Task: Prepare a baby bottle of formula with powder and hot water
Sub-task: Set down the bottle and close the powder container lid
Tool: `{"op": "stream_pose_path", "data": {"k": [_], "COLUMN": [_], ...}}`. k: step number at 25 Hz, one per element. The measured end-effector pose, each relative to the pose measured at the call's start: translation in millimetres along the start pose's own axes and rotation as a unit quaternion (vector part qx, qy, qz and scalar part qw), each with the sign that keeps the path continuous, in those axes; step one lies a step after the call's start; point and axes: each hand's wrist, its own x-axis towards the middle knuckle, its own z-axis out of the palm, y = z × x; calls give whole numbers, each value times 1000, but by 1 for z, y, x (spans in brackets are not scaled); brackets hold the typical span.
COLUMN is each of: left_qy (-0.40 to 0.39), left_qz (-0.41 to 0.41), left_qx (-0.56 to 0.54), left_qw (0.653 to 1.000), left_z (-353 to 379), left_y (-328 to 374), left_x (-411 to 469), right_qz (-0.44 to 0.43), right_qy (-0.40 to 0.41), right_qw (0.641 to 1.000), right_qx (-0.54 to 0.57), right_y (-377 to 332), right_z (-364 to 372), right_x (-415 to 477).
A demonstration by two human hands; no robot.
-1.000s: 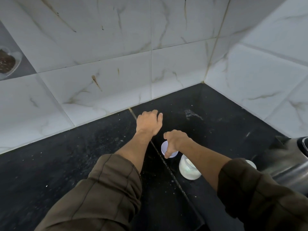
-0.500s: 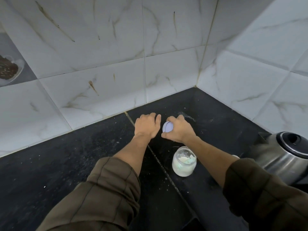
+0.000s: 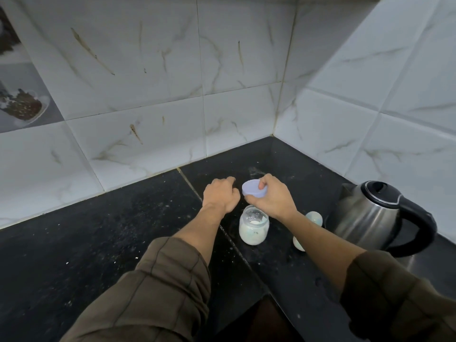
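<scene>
An open glass jar (image 3: 253,225) of white powder stands on the black counter (image 3: 98,243). My right hand (image 3: 271,197) holds its pale purple lid (image 3: 254,190) flat, just beyond the jar and low over the counter. My left hand (image 3: 220,197) hovers beside the lid with fingers curled and nothing visible in it. The baby bottle (image 3: 311,219) stands to the right of the jar, mostly hidden behind my right forearm. A steel electric kettle (image 3: 375,213) with a black handle and lid sits at the far right.
White marble-look tiled walls meet in a corner behind the hands. A picture tile (image 3: 19,104) is on the wall at the far left. Specks of powder dot the counter. A seam runs along the counter under my left arm.
My right hand has carried the purple lid away from the jar toward the back wall and turned it flat. The jar now stands uncovered. The view has tilted, showing more of the kettle.
</scene>
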Motion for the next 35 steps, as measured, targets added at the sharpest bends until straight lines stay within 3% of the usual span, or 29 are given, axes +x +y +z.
{"op": "stream_pose_path", "data": {"k": [9,18,24,31,35], "left_qy": [-195,-141,-112,-102,-102], "left_qz": [-15,8,-8,-22,-28], "left_qx": [-76,-116,-161,-139,-125], "left_qw": [978,983,981,985,986], "left_z": [32,50,57,59,57], "left_y": [-16,-10,-6,-3,-1], "left_x": [-40,-43,-47,-46,-48], "right_qz": [-40,-22,-2,-11,37], "right_qy": [-71,-127,-87,-7,-29], "right_qw": [995,979,987,994,979], "right_qx": [-53,-158,-139,-107,-197], "right_y": [25,24,26,30,17], "right_z": [5,14,20,34,32], "right_x": [-34,-30,-37,-52,-48]}}
